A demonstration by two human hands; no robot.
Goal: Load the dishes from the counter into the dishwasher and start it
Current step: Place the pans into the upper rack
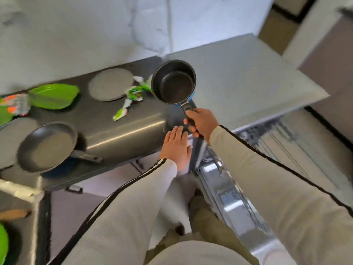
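**Saucepan held over the counter's end, open dishwasher below**

At the far left of the frame, a green leaf-shaped plate (54, 96) lies on the dark counter (118, 127) beside a blurred orange and grey cloth (19, 107). Below them, at lower left, a black frying pan (46, 147) sits with its handle pointing right, overlapping a flat grey disc (11, 134). Further right, toward the wall, lies a round grey plate (110, 84), with a crumpled green and white wrapper (131, 96) just beside it.

At the centre, the left hand (176, 148) is held flat with straight fingers at the counter's right corner, holding nothing; whether it touches the surface is unclear. Just right of it, the right hand (201, 122) is wrapped around the black handle of an empty saucepan (173, 82), dark inside and blue outside, held up over the counter's right end.

At lower right the dishwasher (229, 188) stands open, its rack (286, 142) blurred under the right sleeve.
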